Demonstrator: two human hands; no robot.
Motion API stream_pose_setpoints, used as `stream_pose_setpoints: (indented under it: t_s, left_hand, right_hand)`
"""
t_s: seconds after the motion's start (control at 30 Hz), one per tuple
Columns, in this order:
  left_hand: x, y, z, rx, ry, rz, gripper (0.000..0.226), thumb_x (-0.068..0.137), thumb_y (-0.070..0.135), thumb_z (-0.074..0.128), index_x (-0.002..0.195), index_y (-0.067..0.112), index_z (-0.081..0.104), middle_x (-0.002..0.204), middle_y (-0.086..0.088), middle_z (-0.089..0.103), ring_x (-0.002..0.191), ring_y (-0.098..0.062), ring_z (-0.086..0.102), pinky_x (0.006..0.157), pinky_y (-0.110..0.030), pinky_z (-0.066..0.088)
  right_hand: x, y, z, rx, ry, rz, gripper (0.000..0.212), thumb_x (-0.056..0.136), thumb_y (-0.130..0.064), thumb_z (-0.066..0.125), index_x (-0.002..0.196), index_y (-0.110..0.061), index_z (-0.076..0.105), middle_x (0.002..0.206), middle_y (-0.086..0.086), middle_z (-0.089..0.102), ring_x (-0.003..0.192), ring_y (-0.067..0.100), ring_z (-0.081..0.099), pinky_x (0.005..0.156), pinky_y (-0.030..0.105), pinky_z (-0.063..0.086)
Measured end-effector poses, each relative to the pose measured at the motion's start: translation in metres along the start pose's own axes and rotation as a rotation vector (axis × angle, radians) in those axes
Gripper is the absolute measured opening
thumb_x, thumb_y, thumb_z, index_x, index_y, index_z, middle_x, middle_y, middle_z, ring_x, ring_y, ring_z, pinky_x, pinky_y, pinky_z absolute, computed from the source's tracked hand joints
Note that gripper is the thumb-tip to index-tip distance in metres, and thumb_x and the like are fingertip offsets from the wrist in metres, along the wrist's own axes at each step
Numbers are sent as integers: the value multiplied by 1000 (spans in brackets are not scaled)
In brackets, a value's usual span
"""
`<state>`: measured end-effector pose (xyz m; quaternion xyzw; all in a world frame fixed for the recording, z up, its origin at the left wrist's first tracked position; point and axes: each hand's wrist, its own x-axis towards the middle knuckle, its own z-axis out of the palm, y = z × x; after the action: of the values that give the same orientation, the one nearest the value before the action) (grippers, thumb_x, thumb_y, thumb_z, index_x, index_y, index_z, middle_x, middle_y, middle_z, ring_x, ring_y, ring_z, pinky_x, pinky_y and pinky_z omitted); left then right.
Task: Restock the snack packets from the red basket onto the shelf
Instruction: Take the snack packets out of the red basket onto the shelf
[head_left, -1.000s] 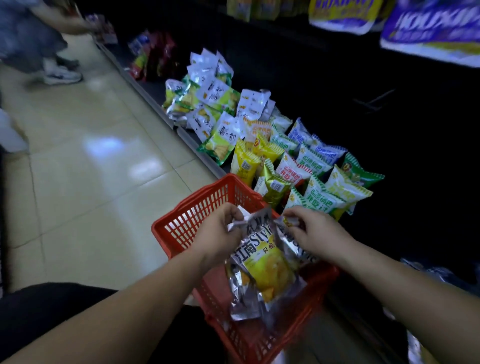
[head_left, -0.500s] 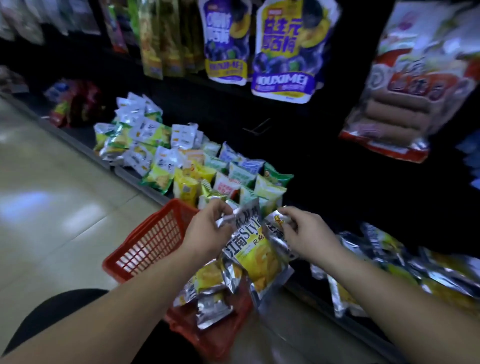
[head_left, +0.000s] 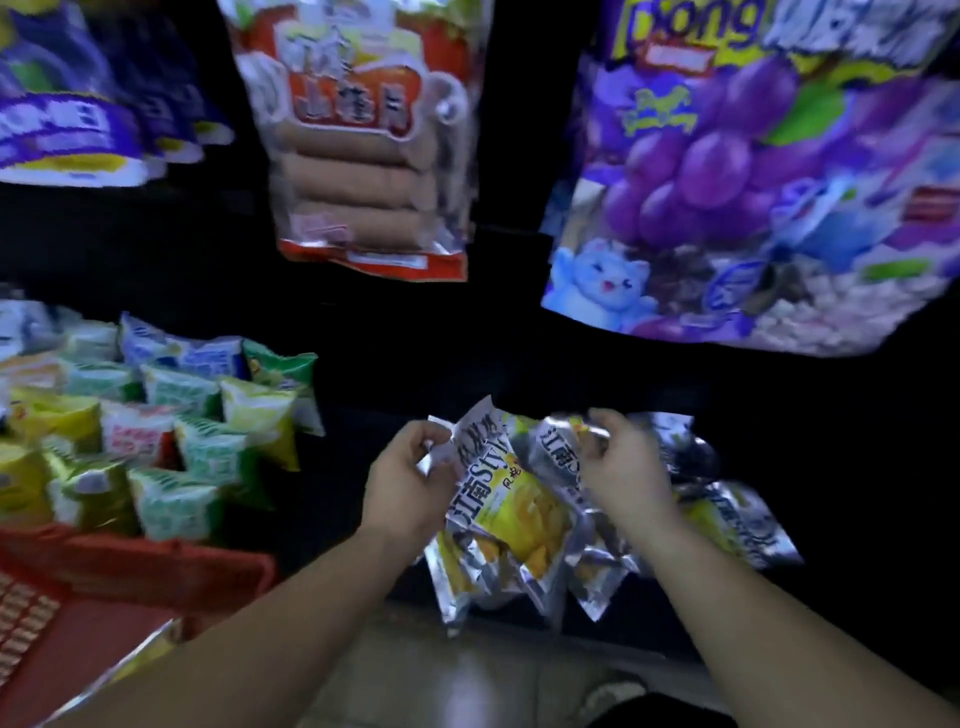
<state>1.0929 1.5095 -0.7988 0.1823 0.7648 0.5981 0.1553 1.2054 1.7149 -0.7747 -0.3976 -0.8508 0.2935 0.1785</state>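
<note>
My left hand (head_left: 410, 480) grips the top edge of a bunch of silver-and-yellow snack packets (head_left: 511, 512) that hang down in front of the dark bottom shelf (head_left: 363, 415). My right hand (head_left: 621, 470) pinches the top of the packets on the bunch's right side. More silver packets of the same kind (head_left: 737, 514) lie on the shelf just behind and right of my right hand. The red basket (head_left: 93, 587) is at the lower left, with a silver packet edge showing at its rim.
Green, yellow, blue and red small packets (head_left: 171, 436) stand in rows on the shelf to the left. Above hang large bags: a red sausage bag (head_left: 363, 140), a purple grape bag (head_left: 748, 171) and blue-yellow bags (head_left: 67, 130). Tiled floor (head_left: 467, 675) lies below.
The bunch of packets came up out of the basket and moved right, over to the shelf with the silver packets. The view swung right, leaving the basket at the lower left.
</note>
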Motion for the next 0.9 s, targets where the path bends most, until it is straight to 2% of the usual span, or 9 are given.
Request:
stream_pose_setpoints:
  t_s: [0.1,0.2,0.27,0.37,0.53,0.63,0.73,0.8,0.9]
  left_hand:
    - [27,9,48,-55,-2,9,23,92,7,66,90,29,63,80,-4,70,61,-20,58,54,-41,48]
    - [46,12,82,-160,91,-7,27,88,0,70,93,25,63,88,-10,71,66,-23,60,58,-45,53]
    - [47,11,97,-215,84,-67,30,88,2,75,108,20,63,94,-8,71,72,-23,62,66,-50,57]
    - [26,6,107,-148,-177,-307,58,84,11,83,132,23,53,107,-7,68,75,-16,61,83,-43,57]
    - [3,-27,89,-82,-224,-379,79,76,11,89,143,30,53,129,0,58,119,-21,60,89,-30,49]
    - [-9,-37,62,-47,-203,-373,71,79,13,87,140,34,57,130,0,57,110,-13,62,86,-30,53]
    - [-29,-42,23,-74,-175,-337,64,81,8,85,134,32,59,116,-2,64,95,-14,67,73,-21,54]
    - [-45,-47,-9,-86,-145,-322,60,78,10,86,128,35,62,109,-7,67,94,-19,69,76,-24,57]
    - [-68,-63,-65,-94,-83,-293,52,80,10,85,122,31,62,107,-17,70,96,-22,69,83,-31,57]
  right_hand:
    - [25,28,-26,103,206,132,37,96,-17,60,131,-7,64,118,21,71,113,37,65,93,40,50]
    - [34,51,-41,116,285,226,52,96,-20,57,146,-14,49,134,22,55,116,40,59,94,42,48]
    - [31,61,-44,45,233,307,70,92,-28,61,156,-28,32,152,17,32,123,39,54,98,44,47]
    - [20,66,-40,-103,-9,348,77,91,-33,63,158,-34,25,168,8,2,131,35,51,91,37,44]
    - [2,46,-21,-72,-216,179,53,92,-42,60,143,-30,51,137,2,59,114,27,62,90,40,53]
    - [-12,18,-7,-86,-334,113,48,91,-43,62,137,-31,56,126,-2,67,109,24,64,93,41,54]
    - [-30,-15,16,-109,-439,38,57,89,-49,63,142,-31,54,136,-3,62,117,22,62,98,43,53]
    - [-42,-42,36,-124,-496,-20,55,88,-50,64,139,-31,56,134,-3,62,117,21,62,97,43,53]
    - [-67,-92,75,-158,-581,-147,34,86,-48,62,116,-31,68,102,-6,71,94,18,67,85,40,57]
